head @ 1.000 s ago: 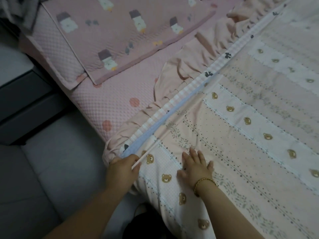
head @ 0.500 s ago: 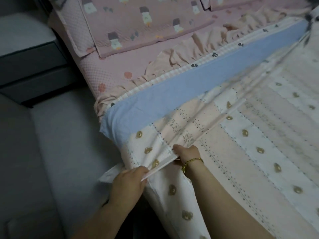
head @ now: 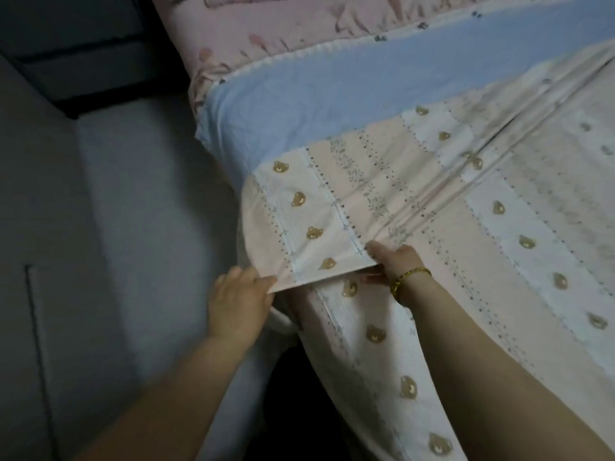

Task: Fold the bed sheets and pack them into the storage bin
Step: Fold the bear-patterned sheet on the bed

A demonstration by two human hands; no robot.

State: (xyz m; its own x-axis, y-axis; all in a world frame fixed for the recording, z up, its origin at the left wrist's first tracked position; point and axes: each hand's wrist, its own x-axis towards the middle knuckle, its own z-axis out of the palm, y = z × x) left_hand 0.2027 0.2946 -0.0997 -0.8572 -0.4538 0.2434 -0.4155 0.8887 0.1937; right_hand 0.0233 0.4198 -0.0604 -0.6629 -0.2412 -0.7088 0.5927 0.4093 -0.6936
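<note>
A pink and white bed sheet with small bear heads (head: 492,234) lies spread over the bed. Its near edge is turned back over itself, and the blue underside (head: 316,94) shows as a wide band beyond the fold. My left hand (head: 238,301) pinches the corner of the turned-back edge at the bed's side. My right hand (head: 394,261), with a gold bracelet on the wrist, grips the same edge a little to the right, its fingers under the cloth. No storage bin is in view.
A pink ruffled bedcover (head: 299,24) lies along the top beyond the blue band. The grey floor (head: 116,227) runs along the left of the bed. A dark bedside cabinet (head: 76,51) stands at the top left.
Both hands took hold of the sheet's edge and pulled it back toward me. The blue band has widened. The view has swung nearer and lower over the corner.
</note>
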